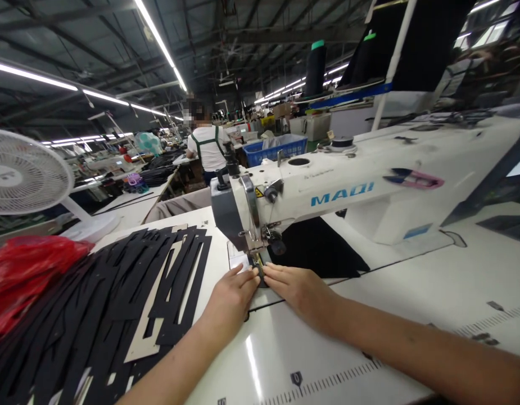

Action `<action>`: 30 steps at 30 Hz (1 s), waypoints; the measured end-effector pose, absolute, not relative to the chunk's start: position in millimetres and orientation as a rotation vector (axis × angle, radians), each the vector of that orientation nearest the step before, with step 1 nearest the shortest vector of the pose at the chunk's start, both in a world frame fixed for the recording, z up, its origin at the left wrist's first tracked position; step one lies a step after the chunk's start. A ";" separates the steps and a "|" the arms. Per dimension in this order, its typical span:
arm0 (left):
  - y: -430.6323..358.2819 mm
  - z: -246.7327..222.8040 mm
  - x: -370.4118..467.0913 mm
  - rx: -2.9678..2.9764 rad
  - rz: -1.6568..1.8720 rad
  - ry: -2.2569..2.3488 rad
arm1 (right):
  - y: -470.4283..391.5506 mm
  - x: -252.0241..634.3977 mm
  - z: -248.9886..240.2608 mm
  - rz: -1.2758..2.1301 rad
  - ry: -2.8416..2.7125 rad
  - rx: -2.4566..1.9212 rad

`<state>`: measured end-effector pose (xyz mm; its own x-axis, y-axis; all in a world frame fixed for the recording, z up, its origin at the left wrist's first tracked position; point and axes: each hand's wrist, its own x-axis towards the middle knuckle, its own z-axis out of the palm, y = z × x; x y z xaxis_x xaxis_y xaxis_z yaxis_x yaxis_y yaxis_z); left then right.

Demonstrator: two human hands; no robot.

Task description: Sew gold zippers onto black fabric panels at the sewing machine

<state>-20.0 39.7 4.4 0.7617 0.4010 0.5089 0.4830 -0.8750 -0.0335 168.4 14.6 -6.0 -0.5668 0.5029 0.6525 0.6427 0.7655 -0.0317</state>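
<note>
Both hands lie at the needle area of a white sewing machine (365, 169) marked MAQI. My left hand (230, 298) rests on the left of the presser foot, fingers extended forward and close together. On the other side my right hand (304, 292) lies flat, its fingertips almost meeting the left ones. A small dark piece (263, 281), its shape mostly hidden, shows under the fingertips beside the foot. Behind the right hand, a larger black fabric piece (319, 247) lies flat under the machine arm.
Stacked black cut pieces (99, 298) cover the table's left, beside a red plastic bag (27, 275) and a white fan (27, 174). Pink-handled thread snips (415, 178) rest against the machine arm. A person (207, 146) works beyond, near a blue crate (276, 149).
</note>
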 end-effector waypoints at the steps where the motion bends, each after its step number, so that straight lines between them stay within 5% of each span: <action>1: 40.4 4.4 -19.3 -2.789 -0.766 -0.729 | 16.2 168.2 -5.8 -0.234 -2.285 -0.852; 17: 43.7 -4.3 -26.1 -2.695 -0.696 -0.682 | 16.9 179.7 -18.7 -0.532 -2.266 -0.982; 30: 62.5 -4.8 -21.3 -2.698 -0.622 -0.740 | 36.4 168.9 -10.8 -0.334 -2.353 -0.992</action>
<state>-21.3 62.5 -4.8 0.7769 0.4179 0.4709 0.5359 -0.8315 -0.1463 168.9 36.4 -10.8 -0.5704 0.5793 0.5823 0.7183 0.6956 0.0116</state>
